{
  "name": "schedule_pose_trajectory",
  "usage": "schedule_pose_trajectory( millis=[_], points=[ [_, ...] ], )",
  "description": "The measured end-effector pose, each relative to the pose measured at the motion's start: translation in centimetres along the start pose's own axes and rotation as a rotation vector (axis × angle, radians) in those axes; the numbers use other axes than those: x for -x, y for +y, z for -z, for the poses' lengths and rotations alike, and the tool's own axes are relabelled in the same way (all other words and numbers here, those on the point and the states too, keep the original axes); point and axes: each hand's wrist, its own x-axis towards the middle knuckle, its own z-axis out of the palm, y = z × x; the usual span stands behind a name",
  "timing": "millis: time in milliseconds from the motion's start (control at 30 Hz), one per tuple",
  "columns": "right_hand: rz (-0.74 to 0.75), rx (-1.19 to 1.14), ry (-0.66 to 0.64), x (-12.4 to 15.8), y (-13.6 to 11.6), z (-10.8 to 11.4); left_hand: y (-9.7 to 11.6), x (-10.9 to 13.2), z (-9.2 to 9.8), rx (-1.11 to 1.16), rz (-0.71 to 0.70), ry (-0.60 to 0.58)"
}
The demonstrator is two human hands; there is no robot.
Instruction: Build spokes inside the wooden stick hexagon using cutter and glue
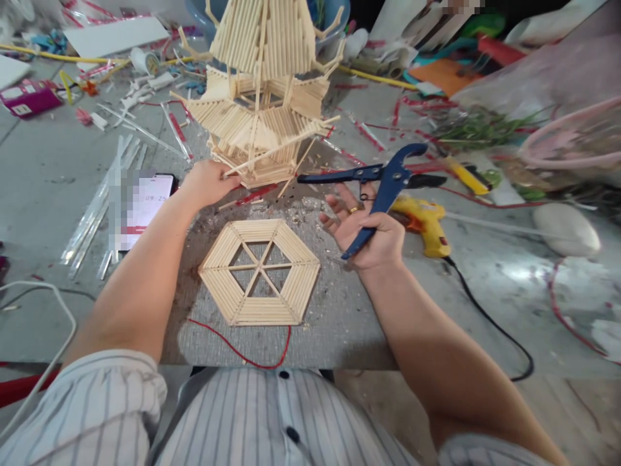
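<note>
My left hand (206, 186) is closed at the base of a pagoda-like model (264, 45) built of thin wooden sticks. Its fingertips pinch one end of a thin wooden stick (279, 154) that slants up to the right across the model. In my right hand (381, 236) lies a blue pipe cutter (388, 191), its handles spread and its jaws apart, pointing right. The thumb presses one handle, while the other fingers are loosely curled below the far handle. Between my forearms a hexagonal stick frame (218, 277) with spokes lies flat on the table.
A red cord (233, 349) lies by the near table edge. Left are a phone (148, 210) and clear glue sticks (97, 207). Right are a yellow glue gun (431, 226) with a black cable, a yellow-handled knife (468, 175) and a pink basket (572, 133). Scraps litter the back.
</note>
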Motion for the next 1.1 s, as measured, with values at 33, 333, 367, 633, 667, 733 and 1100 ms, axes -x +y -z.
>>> schedule_pose_trajectory(
  millis=[33,333,367,633,667,733,1100],
  points=[
    [-0.009,0.014,-0.005,0.0,0.1,0.0,-0.2,-0.1,0.1,0.033,-0.027,-0.026],
    [0.061,0.069,-0.019,0.5,0.2,-0.7,1.8,1.7,4.8,0.213,-0.089,-0.229],
    [0.078,0.075,-0.015,0.6,0.2,-0.9,2.5,2.0,5.1,0.264,-0.165,-0.227],
    [0.095,0.169,-0.153,1.8,0.2,-1.6,8.8,3.2,0.8,0.116,-0.163,0.030],
    [0.087,0.174,-0.169,1.9,0.2,-1.7,9.3,3.5,0.2,0.086,-0.179,-0.012],
    [0.093,0.169,-0.181,2.0,0.3,-1.8,10.0,3.9,-0.7,0.043,-0.183,-0.056],
    [0.037,0.061,-0.212,2.5,0.2,-1.7,13.0,5.7,-1.1,0.067,-0.177,-0.233]
  ],
)
